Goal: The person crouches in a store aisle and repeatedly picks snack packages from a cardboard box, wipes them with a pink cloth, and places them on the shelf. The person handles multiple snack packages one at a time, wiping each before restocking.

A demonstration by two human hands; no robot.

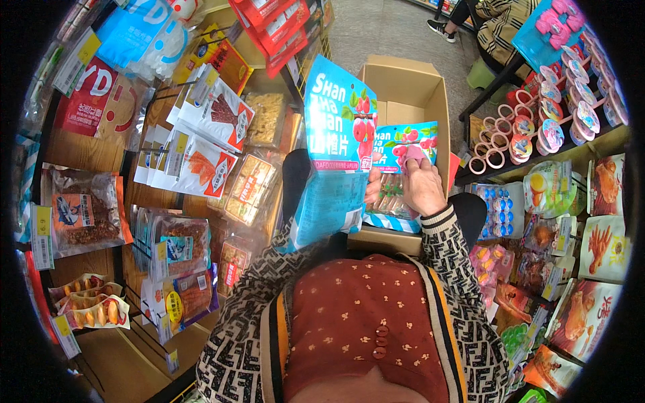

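A tall blue pouch of dried hawthorn slices (335, 131), printed with red fruit, stands in front of my left hand (373, 185). The fingers of that hand curl round the pouch's right edge; the rest is hidden behind it. A second pouch of the same kind (390, 194), with a clear window showing wrapped pieces, leans in an open cardboard box (410, 85) between my knees. My right hand (427, 186) pinches a pink cloth (414, 153) against the upper front of this second pouch.
Snack packets on hooks (206, 166) fill the wooden rack to the left. To the right, a shelf holds small lidded cups (549, 133) and pink rings (494, 143), with meat snack packs (574, 312) below. Another person's shoe (442, 31) is on the floor beyond.
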